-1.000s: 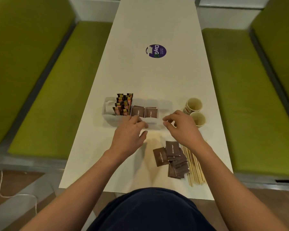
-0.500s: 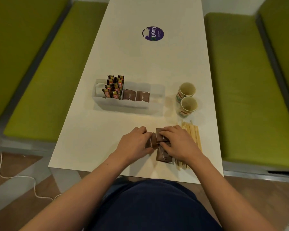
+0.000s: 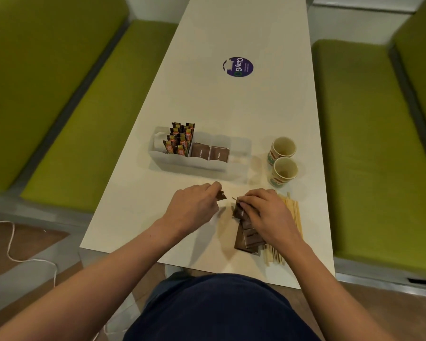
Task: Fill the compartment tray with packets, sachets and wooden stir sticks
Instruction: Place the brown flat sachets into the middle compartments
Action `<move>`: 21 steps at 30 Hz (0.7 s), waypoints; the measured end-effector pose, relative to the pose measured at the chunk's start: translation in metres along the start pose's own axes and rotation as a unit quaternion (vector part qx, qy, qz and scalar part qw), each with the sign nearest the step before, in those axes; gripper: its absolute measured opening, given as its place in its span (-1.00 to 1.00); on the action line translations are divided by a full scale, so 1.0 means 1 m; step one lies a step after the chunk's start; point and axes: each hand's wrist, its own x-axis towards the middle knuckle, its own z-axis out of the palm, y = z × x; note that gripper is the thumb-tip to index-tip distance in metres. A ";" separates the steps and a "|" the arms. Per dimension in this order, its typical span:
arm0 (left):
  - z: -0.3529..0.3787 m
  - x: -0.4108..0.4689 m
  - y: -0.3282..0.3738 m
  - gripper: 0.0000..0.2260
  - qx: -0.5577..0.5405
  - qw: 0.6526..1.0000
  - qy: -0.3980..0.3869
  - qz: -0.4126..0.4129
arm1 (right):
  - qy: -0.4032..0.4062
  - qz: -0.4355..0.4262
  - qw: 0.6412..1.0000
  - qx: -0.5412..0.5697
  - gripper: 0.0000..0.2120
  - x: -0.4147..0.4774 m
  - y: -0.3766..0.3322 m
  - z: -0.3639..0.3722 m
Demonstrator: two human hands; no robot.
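Clear tray (image 3: 197,166) w/ sachets (image 3: 180,140), brown pkts (image 3: 208,152); loose pkts (image 3: 245,238), sticks (image 3: 294,212) nearby.

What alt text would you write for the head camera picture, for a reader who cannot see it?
Seen from above, a person's left hand pinches a brown sachet while the right hand holds a pile of brown sachets beside wooden stir sticks. Beyond stand a partly filled compartment tray and two paper cups.

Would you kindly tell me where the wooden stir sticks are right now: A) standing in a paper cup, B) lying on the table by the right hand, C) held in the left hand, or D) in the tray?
B: the sticks lie flat on the table beside and partly under the right hand; the left hand pinches only a sachet.
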 end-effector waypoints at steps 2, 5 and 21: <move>-0.015 0.005 -0.011 -0.80 -0.027 0.998 0.052 -0.009 | 0.042 -0.003 0.999 0.008 -0.79 0.003 -0.003 0.000; -0.038 0.019 -0.030 -0.80 -0.047 0.989 0.139 0.011 | 0.106 -0.011 0.994 0.033 -0.81 0.012 -0.008 -0.003; -0.073 0.130 -0.083 -0.84 -0.007 1.000 -0.013 -0.014 | 0.211 0.035 0.972 0.097 -0.91 0.096 -0.049 -0.032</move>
